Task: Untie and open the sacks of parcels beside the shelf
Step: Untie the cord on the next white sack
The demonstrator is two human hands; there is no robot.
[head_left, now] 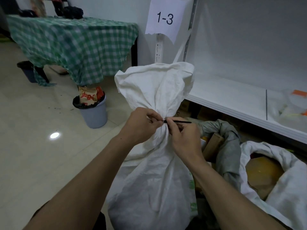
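Fingers (155, 121) of the left hand (141, 125) are curled tight, pinching the black tie (181, 121) at its lock, right on the cinched neck of the sack (156, 171). On the right hand (186, 136), thumb and forefinger are closed narrow on the same tie, just beside the left fingertips; the other fingers curl under against the cloth. The tie tail sticks out to the right, roughly level, above the right knuckles. The tie is closed round the neck, and the cloth above it flares into a loose ruffle.

The sack is white woven, full, upright on the floor (33, 138), dead ahead, top just beside the shelf (232, 97) post. Green print low on its right side, too blurred to read.

Right of it, below the shelf edge: grey sack (232, 146), already open, rim rolled down. Cardboard box (212, 145) at its mouth; can't tell if inside or beside. Further right, open white sack (282, 188) with a yellow parcel (262, 168) inside.

Writing: paper sheet (164, 18) on the shelf post reads "1-3". Orange tags at far right of the shelf board, blurred.

Left: grey-blue bin (94, 117), black liner, paper bag with red print stuffed in, unreadable. Behind it, a surface (74, 47) under a green checked cloth.
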